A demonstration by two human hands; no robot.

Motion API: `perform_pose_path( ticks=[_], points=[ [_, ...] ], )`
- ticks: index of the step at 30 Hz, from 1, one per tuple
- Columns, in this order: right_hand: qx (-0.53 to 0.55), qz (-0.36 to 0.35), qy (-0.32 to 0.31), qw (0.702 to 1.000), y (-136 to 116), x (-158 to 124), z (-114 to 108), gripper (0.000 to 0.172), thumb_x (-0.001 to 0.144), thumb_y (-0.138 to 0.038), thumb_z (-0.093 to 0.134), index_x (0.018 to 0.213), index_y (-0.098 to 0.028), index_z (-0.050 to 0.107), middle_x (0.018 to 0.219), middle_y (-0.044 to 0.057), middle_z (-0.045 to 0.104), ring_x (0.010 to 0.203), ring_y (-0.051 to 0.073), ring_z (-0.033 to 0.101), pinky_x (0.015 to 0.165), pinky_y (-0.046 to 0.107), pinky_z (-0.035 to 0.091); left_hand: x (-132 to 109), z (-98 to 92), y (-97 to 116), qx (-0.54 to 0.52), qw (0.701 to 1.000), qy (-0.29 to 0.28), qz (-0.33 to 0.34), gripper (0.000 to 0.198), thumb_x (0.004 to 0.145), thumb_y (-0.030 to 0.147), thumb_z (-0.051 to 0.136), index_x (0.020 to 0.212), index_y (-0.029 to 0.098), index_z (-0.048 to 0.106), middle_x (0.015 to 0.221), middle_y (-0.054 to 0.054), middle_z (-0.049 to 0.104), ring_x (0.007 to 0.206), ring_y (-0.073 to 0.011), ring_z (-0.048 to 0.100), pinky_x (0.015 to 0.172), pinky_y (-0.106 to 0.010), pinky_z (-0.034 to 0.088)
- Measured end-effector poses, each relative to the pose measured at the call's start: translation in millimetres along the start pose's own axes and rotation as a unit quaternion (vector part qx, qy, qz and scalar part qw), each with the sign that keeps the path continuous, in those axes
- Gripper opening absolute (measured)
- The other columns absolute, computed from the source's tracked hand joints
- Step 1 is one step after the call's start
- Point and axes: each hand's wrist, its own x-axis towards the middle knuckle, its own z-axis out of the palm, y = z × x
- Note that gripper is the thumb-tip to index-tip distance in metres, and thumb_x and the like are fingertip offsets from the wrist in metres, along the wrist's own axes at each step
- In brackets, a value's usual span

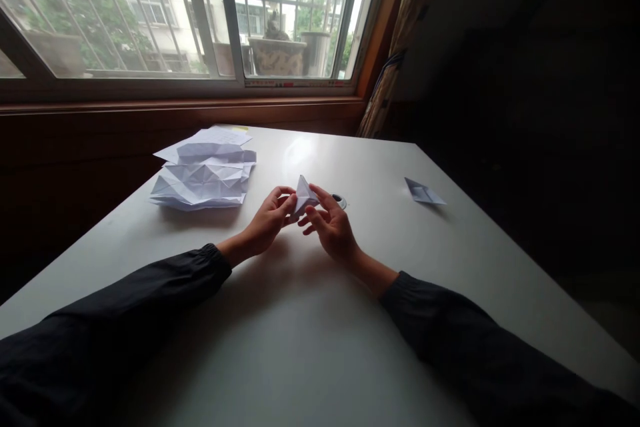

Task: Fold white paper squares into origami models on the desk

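A small folded white paper piece (pixel 305 195) stands up between my hands above the middle of the white table (pixel 300 327). My left hand (pixel 269 218) pinches its left side, and my right hand (pixel 329 227) holds its right side with the fingers spread. Just beyond my right hand lies a small round black-and-white object (pixel 339 201), its kind unclear. Left of my hands lies a heap of creased white paper (pixel 201 181), on top of a printed sheet (pixel 219 137). A small folded paper shape (pixel 423 191) lies at the right.
The table's far edge meets a dark wooden sill below a barred window (pixel 150 13), with a curtain (pixel 395 53) at its right. The table's right edge drops off into a dark room.
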Motion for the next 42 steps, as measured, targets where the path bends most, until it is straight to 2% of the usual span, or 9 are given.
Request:
perform_pose_path(
  ticks=[3,8,13,19,23,29,32,37,42],
  points=[
    [-0.075,-0.006,-0.025,0.997,10,7,-1,0.076,0.090,-0.053,0.068,0.155,-0.025,0.039,0.093,0.005,0.071,0.076,0.021,0.071,0.064,0.036,0.066,1,-6.6,-6,0.013,0.999,-0.045,0.013,0.040,0.088,0.046,0.073,0.111,0.019,0.055,0.103,-0.005,0.068,0.087,-0.0162,0.067,0.082,-0.033,0.054],
    [-0.142,-0.045,-0.041,0.988,10,5,-2,0.069,0.095,-0.051,0.062,0.156,-0.029,0.038,0.140,0.014,0.056,0.096,0.024,0.069,0.063,0.032,0.065,-2,-9.0,-9,0.021,0.997,-0.078,0.007,0.047,0.083,0.035,0.081,0.118,0.018,0.056,0.117,-0.012,0.070,0.106,-0.0261,0.070,0.092,-0.039,0.053],
    [-0.184,-0.066,-0.026,0.980,9,1,-1,0.073,0.091,-0.045,0.068,0.155,-0.028,0.039,0.151,0.017,0.045,0.108,0.028,0.065,0.061,0.033,0.066,-1,-6.0,-7,-0.037,0.998,-0.048,-0.015,0.042,0.089,0.043,0.073,0.120,0.016,0.062,0.115,-0.013,0.072,0.108,-0.0279,0.070,0.094,-0.041,0.054],
    [-0.254,-0.095,0.048,0.961,16,3,-7,0.072,0.089,-0.049,0.071,0.151,-0.022,0.046,0.158,0.017,0.041,0.142,0.035,0.045,0.101,0.052,0.058,1,-6.1,-9,-0.053,0.998,0.042,-0.016,0.038,0.091,0.045,0.066,0.112,0.014,0.069,0.108,-0.010,0.073,0.100,-0.0227,0.068,0.089,-0.037,0.057],
    [-0.305,-0.110,0.048,0.945,13,3,-8,0.088,0.084,-0.052,0.076,0.157,-0.021,0.037,0.158,0.019,0.042,0.145,0.037,0.042,0.114,0.057,0.044,1,-6.1,-10,-0.024,0.999,0.036,-0.022,0.037,0.086,0.045,0.073,0.107,0.014,0.072,0.098,-0.008,0.071,0.088,-0.0178,0.065,0.078,-0.028,0.054],
    [-0.274,-0.081,0.004,0.958,8,0,-6,0.123,0.071,-0.054,0.086,0.164,-0.026,0.010,0.158,0.019,0.042,0.141,0.039,0.046,0.113,0.058,0.043,-4,-5.3,-4,-0.044,0.997,-0.036,-0.056,0.035,0.088,0.046,0.073,0.103,0.014,0.073,0.096,-0.007,0.069,0.085,-0.0160,0.063,0.072,-0.023,0.049],
    [-0.265,-0.089,-0.011,0.960,13,-1,-7,0.125,0.070,-0.059,0.085,0.164,-0.025,0.010,0.159,0.021,0.038,0.144,0.041,0.041,0.115,0.061,0.040,-9,-4.3,-1,-0.084,0.992,-0.067,-0.071,0.031,0.088,0.043,0.073,0.097,0.014,0.073,0.089,-0.006,0.068,0.076,-0.0129,0.061,0.067,-0.021,0.047],
    [-0.239,-0.132,-0.045,0.961,19,1,-10,0.124,0.071,-0.069,0.078,0.163,-0.021,0.010,0.150,0.022,0.047,0.143,0.039,0.042,0.118,0.060,0.035,-13,-0.4,0,-0.108,0.985,-0.106,-0.085,0.032,0.086,0.033,0.078,0.113,0.020,0.068,0.094,-0.004,0.068,0.076,-0.0121,0.063,0.068,-0.021,0.047],
    [-0.169,-0.134,-0.080,0.973,21,0,-12,0.133,0.062,-0.073,0.081,0.162,-0.030,0.004,0.154,0.018,0.041,0.145,0.037,0.041,0.119,0.057,0.035,-16,-0.6,3,-0.101,0.981,-0.125,-0.105,0.028,0.085,0.031,0.078,0.107,0.016,0.070,0.093,-0.006,0.068,0.081,-0.0148,0.064,0.078,-0.025,0.049]
  ],
)
